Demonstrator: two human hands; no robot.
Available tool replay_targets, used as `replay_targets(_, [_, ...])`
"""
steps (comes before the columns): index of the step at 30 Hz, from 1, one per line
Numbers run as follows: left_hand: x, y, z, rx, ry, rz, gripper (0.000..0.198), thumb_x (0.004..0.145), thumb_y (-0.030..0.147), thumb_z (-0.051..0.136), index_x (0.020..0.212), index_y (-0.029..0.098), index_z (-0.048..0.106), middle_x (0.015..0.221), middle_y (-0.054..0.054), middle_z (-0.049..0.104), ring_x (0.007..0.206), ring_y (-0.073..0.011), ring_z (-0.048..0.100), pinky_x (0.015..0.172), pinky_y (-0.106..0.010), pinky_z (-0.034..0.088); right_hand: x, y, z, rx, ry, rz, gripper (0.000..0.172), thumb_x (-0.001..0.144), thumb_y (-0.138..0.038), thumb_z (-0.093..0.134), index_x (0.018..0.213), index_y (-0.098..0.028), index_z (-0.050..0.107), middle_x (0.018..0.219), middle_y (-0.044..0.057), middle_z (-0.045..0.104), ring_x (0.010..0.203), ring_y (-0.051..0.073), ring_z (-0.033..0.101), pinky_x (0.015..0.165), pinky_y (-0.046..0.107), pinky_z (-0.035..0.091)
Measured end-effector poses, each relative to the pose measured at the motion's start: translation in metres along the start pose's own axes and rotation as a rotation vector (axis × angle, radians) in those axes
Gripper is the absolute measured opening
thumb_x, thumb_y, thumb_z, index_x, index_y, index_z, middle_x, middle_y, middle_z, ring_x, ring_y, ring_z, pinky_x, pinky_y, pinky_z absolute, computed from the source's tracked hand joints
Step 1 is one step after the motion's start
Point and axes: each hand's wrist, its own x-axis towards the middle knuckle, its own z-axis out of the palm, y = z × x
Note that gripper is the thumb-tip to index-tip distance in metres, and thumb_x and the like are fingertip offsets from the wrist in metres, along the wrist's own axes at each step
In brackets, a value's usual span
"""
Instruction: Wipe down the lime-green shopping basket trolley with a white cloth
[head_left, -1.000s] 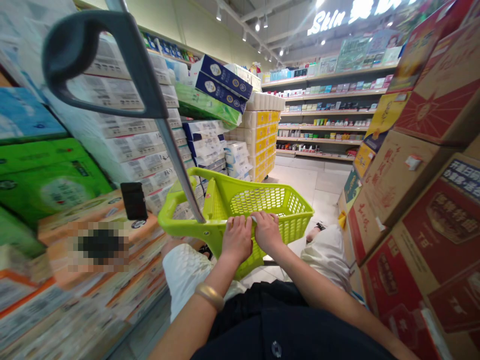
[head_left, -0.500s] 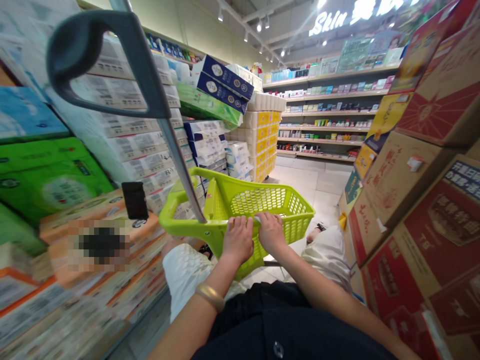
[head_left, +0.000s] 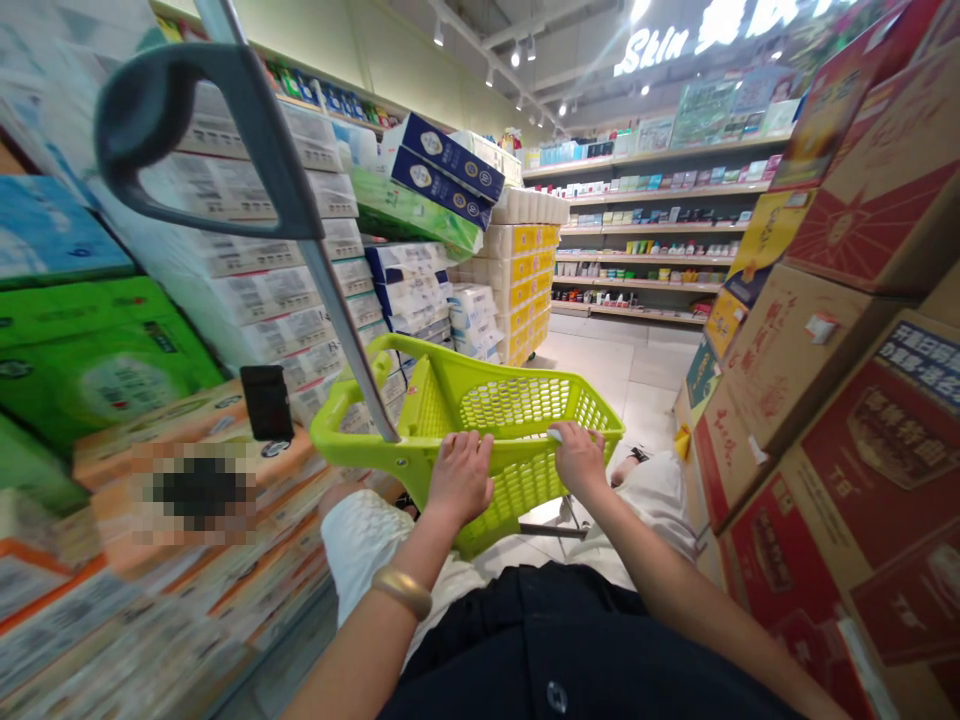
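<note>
And here we are, both hands on the near rim of a lime-green plastic shopping basket with latticed walls point(head_left: 517, 488), directly in front of them between the knees. The left hand point(head_left: 460, 477) has its fingers hooked over that rim, grasping it; the right hand point(head_left: 581, 458), just beyond, pinches a small white scrap, perhaps tissue or cloth point(head_left: 555, 434), right at the edge. Progress? The work looks under way along this rim; how much is done can't be told, and the far rim has no hand on it. Inside the basket, past the fingers, only green lattice and a strip of floor show; the near bottom is hidden. Left of the left hand rises a silver metal pole point(head_left: 349, 350) with a dark grey looped plastic handle point(head_left: 296, 190). Off to the right hand's right, stacked red-and-brown cardboard cartons point(head_left: 799, 345), contents out of sight.
</note>
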Motion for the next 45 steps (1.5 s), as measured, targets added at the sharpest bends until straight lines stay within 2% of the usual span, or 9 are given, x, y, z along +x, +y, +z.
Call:
replay_targets(12, [0.003,-0.019,0.003,-0.039,0.052,-0.016,0.048,0.075,0.02,0.053,0.123,0.017,0.056,0.112,-0.009,0.062,0.109,-0.0262,0.051,0.107,-0.041,0.029,-0.005,0.004,0.008,-0.034,0.08,0.005,0.038,0.08,-0.002,0.045,0.105,-0.024,0.062,0.104,0.003,0.067,0.097,0.019,0.057,0.096,0.036,0.022])
replay_targets(20, [0.003,-0.029,0.003,-0.072,0.058,-0.01,0.049,0.074,0.016,0.052,0.123,0.015,0.058,0.118,-0.008,0.064,0.117,-0.0238,0.052,0.118,-0.042,0.02,-0.008,0.009,0.005,-0.025,0.081,0.034,0.037,0.082,-0.002,0.044,0.105,-0.024,0.062,0.104,0.004,0.068,0.097,0.019,0.057,0.096,0.036,0.022])
replay_targets(24, [0.002,-0.018,0.007,-0.028,0.077,-0.082,0.057,0.075,0.016,0.051,0.131,0.01,0.052,0.134,-0.014,0.056,0.133,-0.0288,0.041,0.12,-0.048,0.014,-0.009,0.005,0.002,-0.035,0.065,0.044,0.037,0.083,-0.002,0.043,0.106,-0.023,0.062,0.104,0.005,0.068,0.098,0.02,0.056,0.096,0.038,0.021])
replay_targets(27, [0.001,0.0,0.015,-0.076,0.073,-0.024,0.066,0.075,0.017,0.051,0.14,0.013,0.042,0.145,-0.012,0.046,0.139,-0.0281,0.032,0.121,-0.049,0.011,-0.011,-0.001,-0.001,-0.05,0.049,0.049,0.036,0.083,-0.003,0.043,0.107,-0.022,0.063,0.105,0.007,0.067,0.098,0.021,0.056,0.095,0.038,0.022])
replay_targets(30, [0.003,0.018,0.025,-0.133,-0.002,0.056,0.07,0.074,0.018,0.052,0.142,0.013,0.038,0.144,-0.012,0.045,0.139,-0.0274,0.032,0.12,-0.048,0.012,-0.013,-0.014,-0.002,-0.052,0.022,0.021,0.037,0.083,-0.003,0.044,0.109,-0.022,0.062,0.107,0.006,0.066,0.1,0.021,0.056,0.095,0.038,0.022])
replay_targets(32, [0.004,0.026,0.031,-0.141,-0.023,0.046,0.071,0.073,0.02,0.054,0.142,0.012,0.038,0.141,-0.014,0.046,0.137,-0.03,0.032,0.12,-0.051,0.012,-0.014,-0.027,0.0,-0.039,0.004,-0.021,0.037,0.083,-0.004,0.044,0.111,-0.022,0.061,0.108,0.006,0.066,0.101,0.021,0.056,0.095,0.038,0.022])
replay_targets(37, [0.003,0.027,0.035,-0.139,-0.006,0.002,0.072,0.07,0.019,0.056,0.14,0.015,0.037,0.136,-0.014,0.047,0.133,-0.0308,0.033,0.119,-0.054,0.01,-0.015,-0.056,0.009,0.009,-0.03,-0.133,0.036,0.087,-0.007,0.043,0.115,-0.023,0.059,0.111,0.006,0.065,0.102,0.02,0.055,0.094,0.035,0.024])
replay_targets(40, [0.001,0.023,0.035,-0.124,-0.008,0.02,0.075,0.07,0.019,0.056,0.141,0.016,0.035,0.136,-0.014,0.046,0.134,-0.0313,0.032,0.119,-0.055,0.01,-0.018,-0.052,0.011,-0.001,-0.011,-0.17,0.039,0.086,-0.006,0.043,0.116,-0.024,0.059,0.112,0.005,0.066,0.103,0.019,0.056,0.096,0.035,0.023])
replay_targets(45, [0.0,0.021,0.035,-0.124,-0.026,0.032,0.078,0.069,0.021,0.057,0.143,0.016,0.033,0.136,-0.015,0.044,0.135,-0.0319,0.03,0.119,-0.054,0.007,-0.025,-0.017,0.005,0.014,0.065,-0.105,0.04,0.081,-0.002,0.043,0.111,-0.023,0.06,0.11,0.006,0.067,0.103,0.02,0.055,0.098,0.036,0.022])
